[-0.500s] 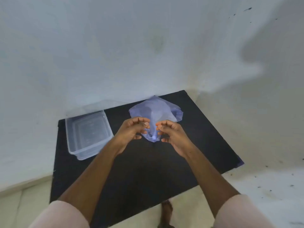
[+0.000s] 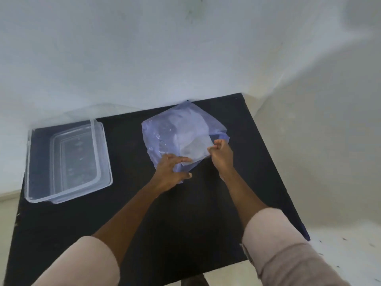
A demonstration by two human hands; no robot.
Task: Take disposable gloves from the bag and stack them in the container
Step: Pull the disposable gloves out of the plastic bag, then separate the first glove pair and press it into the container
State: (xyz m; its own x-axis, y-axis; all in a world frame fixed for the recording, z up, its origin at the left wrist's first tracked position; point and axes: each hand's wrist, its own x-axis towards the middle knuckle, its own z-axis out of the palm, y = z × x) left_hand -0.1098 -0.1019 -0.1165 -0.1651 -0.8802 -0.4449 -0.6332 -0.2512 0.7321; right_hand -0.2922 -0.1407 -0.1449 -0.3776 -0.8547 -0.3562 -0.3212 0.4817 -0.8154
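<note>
A translucent blue-violet plastic bag (image 2: 177,133) lies on the black table (image 2: 206,213) near the far edge, with pale contents showing faintly through it. My left hand (image 2: 172,174) presses on and grips the bag's near edge, fingers partly spread. My right hand (image 2: 221,154) pinches the bag's right edge between closed fingers. A clear, rectangular plastic container (image 2: 68,159) stands on the left side of the table, apart from both hands; nothing is visible inside it. No loose glove is in view.
White walls (image 2: 144,58) rise right behind the table and to its right. The table's right edge (image 2: 288,203) drops to a pale floor. A foot shows below the near table edge (image 2: 193,282).
The view has come closer. My hands have spread apart from the bag's bunched tip; the left now presses the near edge, the right pinches the right edge. The bag lies flatter.
</note>
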